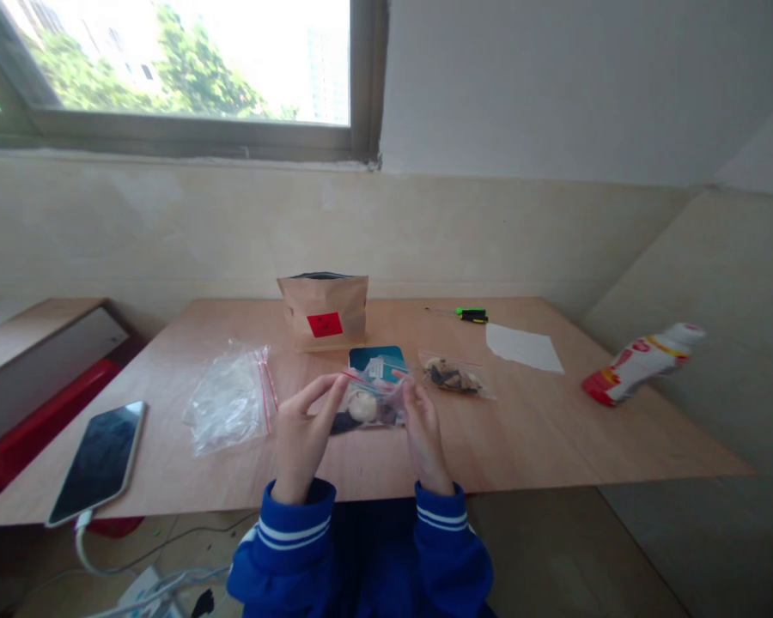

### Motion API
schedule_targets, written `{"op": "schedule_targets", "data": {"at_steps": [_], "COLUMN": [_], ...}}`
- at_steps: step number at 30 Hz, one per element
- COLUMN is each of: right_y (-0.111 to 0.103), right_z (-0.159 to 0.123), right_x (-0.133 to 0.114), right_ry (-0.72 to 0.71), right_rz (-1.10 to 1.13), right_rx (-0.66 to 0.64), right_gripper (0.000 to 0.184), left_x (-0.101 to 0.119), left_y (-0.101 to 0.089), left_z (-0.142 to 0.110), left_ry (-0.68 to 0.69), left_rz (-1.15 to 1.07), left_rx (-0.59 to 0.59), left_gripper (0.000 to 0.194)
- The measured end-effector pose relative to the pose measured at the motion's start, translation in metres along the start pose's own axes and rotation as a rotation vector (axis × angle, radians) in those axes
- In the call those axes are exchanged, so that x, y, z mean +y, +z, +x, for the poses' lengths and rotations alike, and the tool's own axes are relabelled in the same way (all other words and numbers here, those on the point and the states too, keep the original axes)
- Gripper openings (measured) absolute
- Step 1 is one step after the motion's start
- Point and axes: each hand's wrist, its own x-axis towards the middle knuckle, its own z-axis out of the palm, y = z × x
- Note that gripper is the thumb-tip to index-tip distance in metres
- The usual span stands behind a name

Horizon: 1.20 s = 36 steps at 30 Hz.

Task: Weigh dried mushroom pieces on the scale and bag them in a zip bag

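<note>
**Both hands pinching a small clear bag over the near edge of the table**

A small clear zip bag (372, 402) is being held just above the wooden table (554, 429), near its front edge, with a pale round piece and some dark bits showing inside. The left hand (304, 438) is gripping the bag's left end between thumb and fingers, and the right hand (423, 433) is pinching the right end, so both are clamped on the same bag with its top strip stretched between them. Handling this well seems to call for keeping the strip level and the pinches close to the seal, so that the contents are sitting low and not sliding toward the mouth.

Just behind the bag a teal card (377, 358) is lying flat, and behind that a brown paper pouch (325, 311) with a red label is standing upright. A second filled bag (454, 376) is lying just right of the hands, close enough to be nudged. A loose heap of empty bags (230, 399) is lying to the left, a phone (100, 461) on a cable farther left, and a white sheet (523, 347), a green-handled tool (470, 314) and a tipped bottle (641, 362) well off to the right.
</note>
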Motion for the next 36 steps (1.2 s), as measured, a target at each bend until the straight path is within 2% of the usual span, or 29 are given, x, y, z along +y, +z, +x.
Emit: {"op": "schedule_targets", "data": {"at_steps": [3, 5, 8, 12, 15, 19, 27, 32, 36], "right_y": [-0.005, -0.007, -0.01, -0.012, -0.013, -0.011, -0.013, -0.015, -0.011], "right_z": [-0.003, -0.005, -0.007, -0.007, -0.008, -0.01, -0.01, -0.011, -0.015], "right_x": [-0.007, -0.014, -0.023, -0.026, -0.026, -0.029, -0.03, -0.026, -0.026], "right_ry": [-0.081, -0.121, -0.15, -0.1, -0.092, -0.152, -0.235, -0.253, -0.287], "right_rz": [-0.064, -0.092, -0.141, -0.209, -0.227, -0.223, -0.201, -0.223, -0.266], "right_rx": [-0.003, -0.02, -0.024, -0.03, 0.027, 0.103, 0.149, 0.152, 0.219], "right_gripper": [0.028, 0.025, 0.024, 0.03, 0.032, 0.03, 0.023, 0.021, 0.022], "left_x": [0.001, -0.002, -0.01, -0.021, -0.026, -0.028, -0.031, -0.035, -0.032], "left_y": [0.003, 0.004, 0.007, 0.011, 0.014, 0.016, 0.012, 0.009, 0.008], "left_z": [-0.001, 0.0, 0.002, 0.002, -0.001, -0.004, -0.007, -0.012, -0.016], "left_ry": [0.0, -0.033, -0.084, -0.118, -0.13, -0.166, -0.165, -0.165, -0.165], "left_rz": [0.061, 0.02, -0.055, -0.087, -0.119, -0.205, -0.223, -0.167, -0.159], "left_rx": [0.281, 0.32, 0.281, 0.225, 0.176, 0.105, 0.034, 0.05, 0.12], "left_gripper": [0.023, 0.024, 0.027, 0.031, 0.031, 0.033, 0.03, 0.03, 0.031]}}
